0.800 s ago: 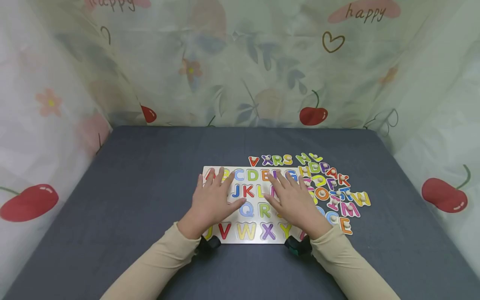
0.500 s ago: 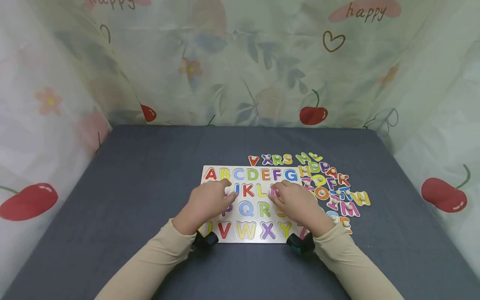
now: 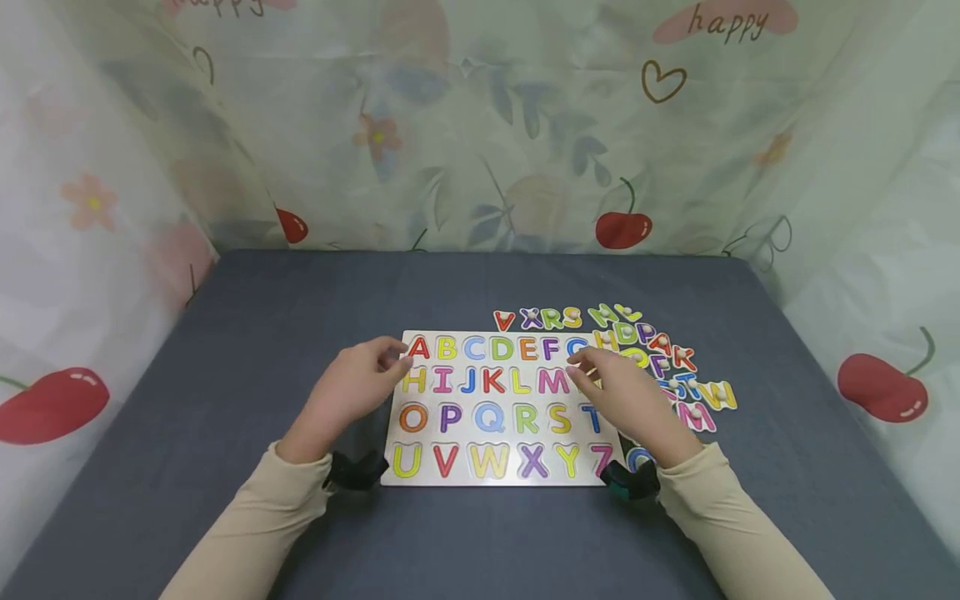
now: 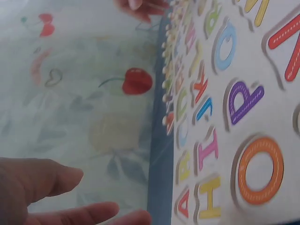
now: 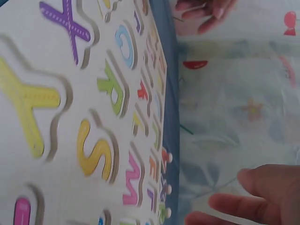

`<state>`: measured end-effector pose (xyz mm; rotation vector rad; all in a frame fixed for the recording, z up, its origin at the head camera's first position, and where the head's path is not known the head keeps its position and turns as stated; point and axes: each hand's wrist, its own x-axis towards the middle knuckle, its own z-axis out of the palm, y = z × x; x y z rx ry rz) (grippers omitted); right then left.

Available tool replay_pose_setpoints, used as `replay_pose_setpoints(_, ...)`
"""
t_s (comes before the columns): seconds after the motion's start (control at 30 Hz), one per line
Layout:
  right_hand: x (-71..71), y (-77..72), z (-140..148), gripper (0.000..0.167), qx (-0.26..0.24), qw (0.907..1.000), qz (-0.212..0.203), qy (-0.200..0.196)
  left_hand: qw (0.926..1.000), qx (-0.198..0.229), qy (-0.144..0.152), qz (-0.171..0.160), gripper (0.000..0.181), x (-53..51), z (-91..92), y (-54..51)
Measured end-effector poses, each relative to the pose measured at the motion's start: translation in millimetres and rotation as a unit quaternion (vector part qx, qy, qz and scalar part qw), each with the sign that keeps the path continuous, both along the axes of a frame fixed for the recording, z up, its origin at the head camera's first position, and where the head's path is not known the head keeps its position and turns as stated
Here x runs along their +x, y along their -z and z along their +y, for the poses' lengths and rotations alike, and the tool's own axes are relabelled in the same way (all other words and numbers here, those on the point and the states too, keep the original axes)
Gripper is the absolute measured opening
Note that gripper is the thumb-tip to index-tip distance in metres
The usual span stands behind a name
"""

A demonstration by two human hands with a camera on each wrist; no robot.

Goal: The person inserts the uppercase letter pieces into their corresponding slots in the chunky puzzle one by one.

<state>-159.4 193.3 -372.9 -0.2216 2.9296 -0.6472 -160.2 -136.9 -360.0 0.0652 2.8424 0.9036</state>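
A white alphabet puzzle board [image 3: 467, 400] lies on the table, its letter-shaped recesses coloured A to Z. My left hand [image 3: 352, 385] hovers by the board's upper left corner, fingers loosely bent and holding nothing. Over the board's right part is my right hand [image 3: 632, 398], also loosely bent with nothing in it; it hides some recesses and pieces. Knobbed letter pieces, among them a yellow W [image 3: 718, 395] and a pink M [image 3: 696, 417], lie along the right side. The left wrist view shows the left thumb and fingers [image 4: 56, 180] apart from the board.
A short row of pieces, with a red V [image 3: 505, 320] and a purple X [image 3: 531, 317], lies behind the board. Dark grey cloth covers the table [image 3: 262, 333]. A patterned curtain [image 3: 465, 167] hangs around the back and sides.
Both hands lay spread over the board, then bent their fingers and moved apart. The left went left past the board's edge, the right went right. The board's left side now shows.
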Motion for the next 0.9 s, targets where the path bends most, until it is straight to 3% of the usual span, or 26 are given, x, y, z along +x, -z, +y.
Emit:
replay_pose_setpoints(0.2,-1.1,-1.4,24.2,0.037,-0.056,0.9975,0.029,0.032,0.9969,0.066,-0.042,0.003,0.043,-0.4,-29.7,-0.6)
replay_pose_setpoints(0.33,-0.6,-4.5,38.8,0.041,-0.096,0.9922,0.06,0.053,0.991,0.119,-0.06,-0.005,0.05,0.9,-41.5,1.6)
replay_pose_setpoints(0.53,-1.2,-7.6,56.8,0.05,-0.146,0.9815,0.087,0.088,0.9777,0.191,-0.085,-0.023,0.053,-1.0,-47.6,14.4)
replay_pose_setpoints(0.77,-8.5,-0.4,67.0,0.048,-0.187,0.9709,0.123,0.086,0.9596,0.253,-0.105,-0.067,0.048,-2.8,-50.0,23.9)
replay_pose_setpoints(0.9,-10.7,3.6,70.9,0.049,-0.197,0.9675,0.128,0.094,0.9526,0.274,-0.105,-0.08,0.048,-5.9,-52.0,37.0)
